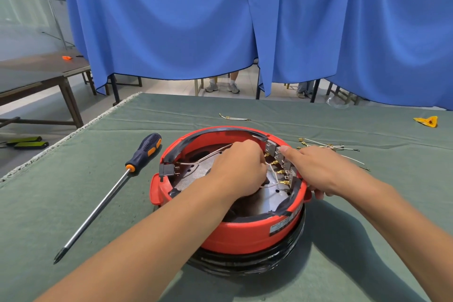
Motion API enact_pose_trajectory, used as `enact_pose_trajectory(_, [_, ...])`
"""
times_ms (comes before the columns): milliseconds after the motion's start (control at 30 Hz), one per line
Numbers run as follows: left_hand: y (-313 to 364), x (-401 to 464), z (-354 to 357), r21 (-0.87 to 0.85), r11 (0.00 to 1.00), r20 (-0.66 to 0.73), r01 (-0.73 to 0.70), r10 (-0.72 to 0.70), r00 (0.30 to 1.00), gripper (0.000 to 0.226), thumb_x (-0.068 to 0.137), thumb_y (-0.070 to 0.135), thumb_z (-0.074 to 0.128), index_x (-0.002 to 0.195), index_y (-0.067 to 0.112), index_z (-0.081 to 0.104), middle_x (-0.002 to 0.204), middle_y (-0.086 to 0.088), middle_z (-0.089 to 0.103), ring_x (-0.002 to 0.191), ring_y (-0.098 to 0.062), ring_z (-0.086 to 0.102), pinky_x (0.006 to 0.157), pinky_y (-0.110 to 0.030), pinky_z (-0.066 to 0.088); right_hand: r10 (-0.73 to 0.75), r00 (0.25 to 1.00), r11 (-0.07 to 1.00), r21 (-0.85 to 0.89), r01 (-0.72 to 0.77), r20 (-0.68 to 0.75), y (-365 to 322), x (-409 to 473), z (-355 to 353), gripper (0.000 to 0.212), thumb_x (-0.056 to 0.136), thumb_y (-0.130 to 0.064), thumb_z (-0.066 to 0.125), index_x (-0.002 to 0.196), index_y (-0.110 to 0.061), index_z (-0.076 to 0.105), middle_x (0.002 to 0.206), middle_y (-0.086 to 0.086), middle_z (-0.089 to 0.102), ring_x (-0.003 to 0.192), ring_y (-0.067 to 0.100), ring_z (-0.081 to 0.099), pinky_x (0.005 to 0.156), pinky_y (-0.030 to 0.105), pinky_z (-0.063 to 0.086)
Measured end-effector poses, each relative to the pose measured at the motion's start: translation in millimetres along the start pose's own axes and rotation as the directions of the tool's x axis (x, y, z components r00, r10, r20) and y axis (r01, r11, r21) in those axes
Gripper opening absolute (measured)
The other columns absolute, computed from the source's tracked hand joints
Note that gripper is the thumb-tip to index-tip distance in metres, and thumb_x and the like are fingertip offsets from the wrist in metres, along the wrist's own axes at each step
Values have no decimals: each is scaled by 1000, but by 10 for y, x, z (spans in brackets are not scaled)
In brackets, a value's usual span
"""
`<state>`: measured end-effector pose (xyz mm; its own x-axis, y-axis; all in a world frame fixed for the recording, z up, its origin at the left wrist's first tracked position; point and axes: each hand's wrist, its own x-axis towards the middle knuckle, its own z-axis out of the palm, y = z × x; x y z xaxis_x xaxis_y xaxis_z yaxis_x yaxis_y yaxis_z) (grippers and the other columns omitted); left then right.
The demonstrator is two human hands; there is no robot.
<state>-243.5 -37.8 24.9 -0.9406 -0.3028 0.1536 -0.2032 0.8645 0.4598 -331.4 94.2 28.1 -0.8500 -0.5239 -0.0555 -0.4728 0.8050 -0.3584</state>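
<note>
Red housing (245, 233), left hand (241, 169) fingers hidden among wires (206, 159), grip unclear; right hand (316, 169) fingers clasping rim (302, 190)

Bright, even, diffuse light fills the frame, coming from above and somewhat from the left: the red housing (245, 235) and the right forearm (404, 216) cast a soft-edged shadow rightward onto the worktop (122, 216). The screwdriver (103, 202) shaft carries a thin glint. The upper left corner is hazy and washed out. The middle is sharp; wide-angle bending bows the worktop's far left edge and stretches the blue curtain (171, 19) toward the borders
</note>
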Motion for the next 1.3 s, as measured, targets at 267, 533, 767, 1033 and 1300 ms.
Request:
enact_pose_trajectory(267, [-10,6,0,-28,995,68,-97,99,993,25,81,4,52,87,13,75,90,-9,71,89,-30,60,81,-40,51,-52,996,998,-30,50,-74,0,27,52,65,95,-55,21,57,-12,52,40,4,58,44,17,60,56,28,42])
enact_pose_trajectory(533, [68,-40,-4,74,996,-90,-51,58,994,24,82,15,50,90,21,73,95,0,71,93,-23,61,78,-34,50,-30,997,997,71,36,-73,-4,12,62,57,93,-54,27,59,-14,51,59,8,67,53,23,65,77,33,53])
enact_pose_trajectory(767, [145,-36,-34,194,966,-231,-168,212,950,28,89,16,48,113,26,58,103,10,53,102,-13,49,73,-30,40,43,989,986,164,-19,-144,115,67,-38,72,89,-69,27,58,-13,61,49,-1,63,59,20,64,66,30,46])
enact_pose_trajectory(1033, [269,476,-28,265,946,-204,-189,247,947,30,91,9,45,110,23,64,114,5,56,111,-14,44,82,-28,38,231,883,927,369,-71,-410,676,309,45,29,86,-35,52,68,-12,55,69,1,62,75,32,58,62,31,41])
enact_pose_trajectory(1300, [224,567,135,335,925,-224,-182,266,938,29,92,14,41,93,22,68,105,5,64,104,-17,48,84,-29,28,37,920,996,91,-1,-391,910,599,277,31,94,-34,45,124,-37,50,131,-14,46,105,24,59,74,30,33])
